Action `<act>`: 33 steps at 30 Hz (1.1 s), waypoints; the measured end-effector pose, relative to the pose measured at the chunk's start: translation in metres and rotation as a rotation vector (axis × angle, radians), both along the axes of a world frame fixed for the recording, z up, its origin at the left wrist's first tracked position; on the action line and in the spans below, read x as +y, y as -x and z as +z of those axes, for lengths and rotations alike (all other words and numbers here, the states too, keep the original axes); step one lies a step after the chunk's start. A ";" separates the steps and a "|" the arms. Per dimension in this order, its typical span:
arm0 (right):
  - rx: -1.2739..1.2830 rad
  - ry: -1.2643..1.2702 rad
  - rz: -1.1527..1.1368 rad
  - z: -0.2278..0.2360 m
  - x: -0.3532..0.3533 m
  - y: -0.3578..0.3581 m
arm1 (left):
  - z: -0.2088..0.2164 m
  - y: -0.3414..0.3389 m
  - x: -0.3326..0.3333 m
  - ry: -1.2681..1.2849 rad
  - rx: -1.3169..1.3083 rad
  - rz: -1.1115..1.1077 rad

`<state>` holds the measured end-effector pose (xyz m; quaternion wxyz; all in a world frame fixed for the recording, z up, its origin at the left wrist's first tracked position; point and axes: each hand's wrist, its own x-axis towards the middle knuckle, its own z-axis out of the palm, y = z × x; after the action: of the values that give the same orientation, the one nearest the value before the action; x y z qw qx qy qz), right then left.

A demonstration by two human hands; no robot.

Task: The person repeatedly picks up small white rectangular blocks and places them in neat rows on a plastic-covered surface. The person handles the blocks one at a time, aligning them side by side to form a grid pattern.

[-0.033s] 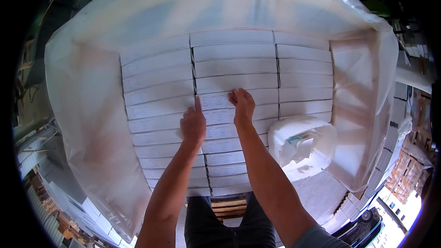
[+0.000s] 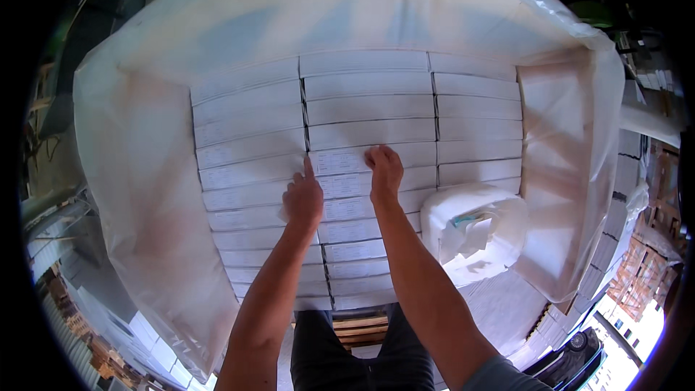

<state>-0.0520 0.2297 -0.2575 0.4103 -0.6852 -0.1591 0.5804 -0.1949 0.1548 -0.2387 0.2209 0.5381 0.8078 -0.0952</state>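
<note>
Long white boxes (image 2: 369, 132) lie packed in three columns before me. Along the left end of the middle column's nearer boxes run white printed labels (image 2: 340, 162). My left hand (image 2: 304, 200) rests over the left column, its index finger stretched to the gap beside the top label and its other fingers curled. A small pale scrap shows at that hand's edge; what it is, I cannot tell. My right hand (image 2: 386, 171) has its fingertips pinched together at the same label's right end. Whether they grip the label is hidden.
A white plastic tub (image 2: 436, 206) holding loose papers (image 2: 476, 235) and a teal item stands on the near right boxes. Translucent plastic sheeting (image 2: 145, 195) surrounds the stack. Pallet slats (image 2: 362, 329) show below, between my legs. Stacked pallets (image 2: 641, 275) and a dark car (image 2: 572, 355) are at right.
My right hand has shifted slightly right along the box, and the left fingertip has drawn back a little. The whole view has moved very slightly.
</note>
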 end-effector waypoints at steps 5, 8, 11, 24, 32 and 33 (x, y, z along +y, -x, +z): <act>-0.013 0.086 0.407 0.049 -0.063 -0.027 | 0.038 0.003 -0.034 -0.011 -0.473 0.351; -0.223 -0.186 0.824 0.089 -0.115 -0.040 | 0.075 -0.002 -0.067 0.289 -1.178 0.822; -0.082 -0.065 0.961 0.135 -0.153 -0.046 | 0.133 -0.017 -0.106 0.408 -1.550 1.009; 0.424 0.042 1.194 0.315 -0.202 -0.091 | 0.280 -0.049 -0.183 0.607 -1.835 1.010; 0.438 0.107 1.101 0.358 -0.232 -0.118 | 0.328 -0.065 -0.204 0.667 -2.004 0.830; 0.365 0.086 1.116 0.362 -0.233 -0.120 | 0.334 -0.067 -0.203 0.666 -2.005 0.799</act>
<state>0.0682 -0.0031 0.1048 0.0351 -0.4028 -0.3988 0.8231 -0.1277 -0.0487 0.0954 0.9167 -0.0108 0.3146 0.2462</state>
